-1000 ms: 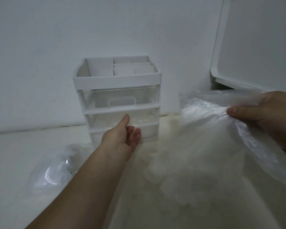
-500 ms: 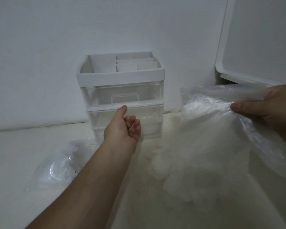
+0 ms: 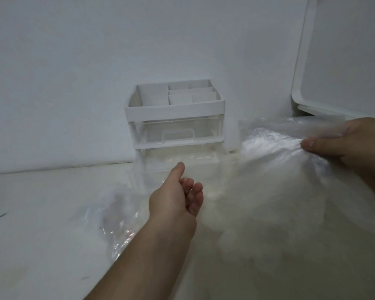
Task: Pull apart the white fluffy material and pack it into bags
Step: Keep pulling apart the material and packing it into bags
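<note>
A large clear plastic bag (image 3: 268, 146) is spread across the right half of the table, with white fluffy material (image 3: 268, 217) heaped inside it. My right hand (image 3: 353, 148) pinches the bag's upper edge between thumb and fingers at the right. My left hand (image 3: 175, 198) reaches forward at the centre, thumb up and fingers curled, and seems to grip the bag's thin left edge. That film hazes the lower drawers behind it. A second, crumpled clear bag (image 3: 115, 217) lies flat on the table left of my left forearm.
A small white drawer organiser (image 3: 175, 111) with clear drawers stands against the wall behind my left hand. A white plastic lid or tray (image 3: 342, 61) leans upright at the far right. The pale table (image 3: 37, 213) extends to the left, with a few dark specks.
My left hand has drawn back from the drawer front and sits lower. The bag is stretched wider between my hands. My right hand keeps its pinch.
</note>
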